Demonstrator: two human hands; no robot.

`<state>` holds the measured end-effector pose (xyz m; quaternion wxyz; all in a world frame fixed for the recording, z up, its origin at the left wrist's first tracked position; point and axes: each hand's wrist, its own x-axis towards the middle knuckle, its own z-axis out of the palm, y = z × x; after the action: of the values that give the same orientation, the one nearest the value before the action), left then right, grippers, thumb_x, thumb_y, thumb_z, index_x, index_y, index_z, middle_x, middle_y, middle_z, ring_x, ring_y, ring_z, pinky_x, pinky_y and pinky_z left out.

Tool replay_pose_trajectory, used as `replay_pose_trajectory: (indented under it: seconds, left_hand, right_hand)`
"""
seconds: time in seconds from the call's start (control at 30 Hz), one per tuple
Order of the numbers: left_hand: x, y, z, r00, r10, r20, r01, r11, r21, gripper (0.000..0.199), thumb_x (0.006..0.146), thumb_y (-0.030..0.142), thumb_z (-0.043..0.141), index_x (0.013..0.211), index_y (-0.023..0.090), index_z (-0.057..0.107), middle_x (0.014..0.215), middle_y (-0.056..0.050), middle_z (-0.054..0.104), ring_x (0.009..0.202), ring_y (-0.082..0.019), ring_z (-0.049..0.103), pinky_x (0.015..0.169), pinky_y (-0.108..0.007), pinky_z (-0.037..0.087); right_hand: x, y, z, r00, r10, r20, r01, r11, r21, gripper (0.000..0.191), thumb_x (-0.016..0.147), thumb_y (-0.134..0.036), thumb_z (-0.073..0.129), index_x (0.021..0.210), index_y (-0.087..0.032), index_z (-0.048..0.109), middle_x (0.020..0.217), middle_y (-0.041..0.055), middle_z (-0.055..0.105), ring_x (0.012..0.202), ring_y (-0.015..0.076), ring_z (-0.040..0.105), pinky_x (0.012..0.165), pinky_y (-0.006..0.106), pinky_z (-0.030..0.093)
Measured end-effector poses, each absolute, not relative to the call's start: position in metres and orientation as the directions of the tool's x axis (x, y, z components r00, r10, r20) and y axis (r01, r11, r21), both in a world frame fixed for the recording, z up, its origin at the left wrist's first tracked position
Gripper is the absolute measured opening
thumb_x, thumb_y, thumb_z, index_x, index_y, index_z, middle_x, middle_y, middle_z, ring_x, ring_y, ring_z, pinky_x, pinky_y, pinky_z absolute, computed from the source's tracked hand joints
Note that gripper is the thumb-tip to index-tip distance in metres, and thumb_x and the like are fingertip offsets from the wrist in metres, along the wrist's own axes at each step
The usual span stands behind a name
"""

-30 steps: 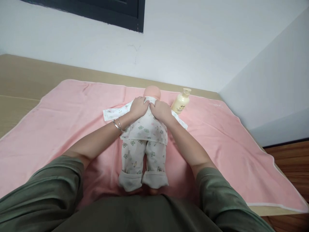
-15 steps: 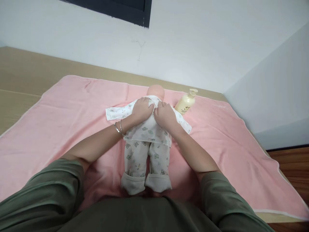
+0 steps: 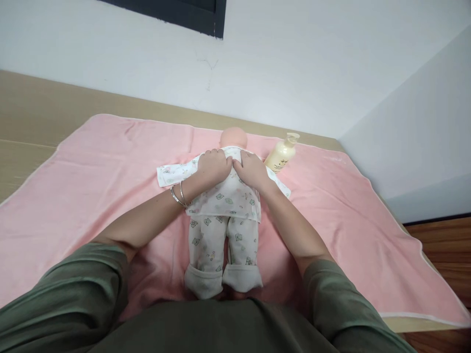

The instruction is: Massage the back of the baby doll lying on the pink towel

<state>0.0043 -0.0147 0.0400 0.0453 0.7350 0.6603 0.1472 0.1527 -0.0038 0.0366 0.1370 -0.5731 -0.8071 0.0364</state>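
Observation:
A bald baby doll [image 3: 234,138] lies stretched out on a pink blanket [image 3: 121,147], no face showing. It wears a white printed long-sleeved top [image 3: 224,201] and matching trousers [image 3: 208,240] with turned-up cuffs. My left hand [image 3: 215,165] rests over the doll's left-hand shoulder area, palm down. On the other shoulder lies my right hand [image 3: 250,170]. Both thumbs point inward and nearly meet at the middle of the upper torso, below the collar. The fingers lie along the cloth, their tips partly hidden from me.
A cream pump bottle [image 3: 282,153] lies tilted beside the doll's right-hand sleeve. Behind the blanket, a wooden surface [image 3: 154,109] runs up to a white wall [image 3: 279,63]. A dark frame [image 3: 198,17] hangs above, and brown wood [image 3: 441,245] shows at right.
The top's cloth near the collar was bunched between my hands and now lies smoother. My thumbs have come closer together. The view has shifted slightly.

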Motion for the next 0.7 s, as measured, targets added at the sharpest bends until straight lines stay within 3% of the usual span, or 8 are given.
replay_pose_trajectory:
  seconds: [0.13,0.27,0.43,0.53,0.63,0.7]
  left_hand:
    - [0.001,-0.001,0.033,0.104,0.981,0.163,0.929,-0.155,0.337,0.045,0.098,0.034,0.032,0.111,0.009,0.067,0.113,-0.021,0.072,0.105,-0.032,0.068,0.092,-0.042,0.051]
    - [0.0,-0.001,0.029,0.111,0.969,0.219,0.93,-0.179,0.32,0.045,0.099,0.035,0.032,0.112,0.009,0.066,0.112,-0.02,0.072,0.105,-0.032,0.067,0.092,-0.042,0.05]
    - [0.007,-0.018,0.029,0.251,0.908,0.335,0.925,-0.327,0.194,0.036,0.096,0.019,0.033,0.103,0.008,0.066,0.107,-0.021,0.07,0.102,-0.031,0.065,0.094,-0.043,0.049]
    - [0.011,-0.029,0.027,0.299,0.876,0.379,0.922,-0.367,0.121,0.033,0.093,0.014,0.038,0.103,0.005,0.068,0.108,-0.024,0.069,0.105,-0.033,0.064,0.097,-0.046,0.048]
    - [0.013,-0.035,0.025,0.359,0.854,0.375,0.91,-0.41,0.062,0.035,0.09,0.011,0.04,0.107,0.0,0.068,0.113,-0.028,0.067,0.118,-0.038,0.059,0.105,-0.05,0.044]
    - [0.011,-0.033,0.027,0.394,0.848,0.354,0.892,-0.445,0.073,0.033,0.089,0.01,0.04,0.101,0.003,0.07,0.111,-0.026,0.069,0.118,-0.037,0.059,0.106,-0.049,0.044]
  right_hand:
    - [0.153,-0.004,0.033,-0.408,0.888,0.212,0.877,0.445,-0.18,0.051,0.104,-0.037,0.031,0.138,-0.004,0.051,0.14,0.0211,0.058,0.132,0.0326,0.051,0.115,0.044,0.037]
    - [0.157,-0.01,0.037,-0.475,0.861,0.179,0.846,0.503,-0.175,0.057,0.106,-0.036,0.025,0.151,-0.004,0.039,0.152,0.0207,0.048,0.141,0.032,0.043,0.117,0.044,0.035]
    - [0.15,-0.024,0.049,-0.46,0.875,0.149,0.868,0.479,-0.133,0.047,0.102,-0.025,0.025,0.129,-0.005,0.058,0.133,0.0225,0.062,0.124,0.0341,0.056,0.108,0.046,0.042]
    - [0.152,-0.015,0.049,-0.335,0.936,0.11,0.903,0.353,-0.245,0.04,0.1,-0.025,0.029,0.118,-0.011,0.061,0.119,0.0187,0.068,0.108,0.0314,0.062,0.096,0.041,0.048]
    - [0.157,-0.001,0.045,-0.241,0.966,0.092,0.912,0.258,-0.319,0.041,0.101,-0.032,0.028,0.117,-0.011,0.06,0.12,0.0188,0.068,0.108,0.0311,0.063,0.095,0.041,0.048]
    - [0.156,0.0,0.042,-0.249,0.963,0.098,0.92,0.267,-0.288,0.044,0.102,-0.033,0.027,0.117,-0.009,0.061,0.121,0.0203,0.068,0.11,0.0321,0.062,0.099,0.042,0.047]
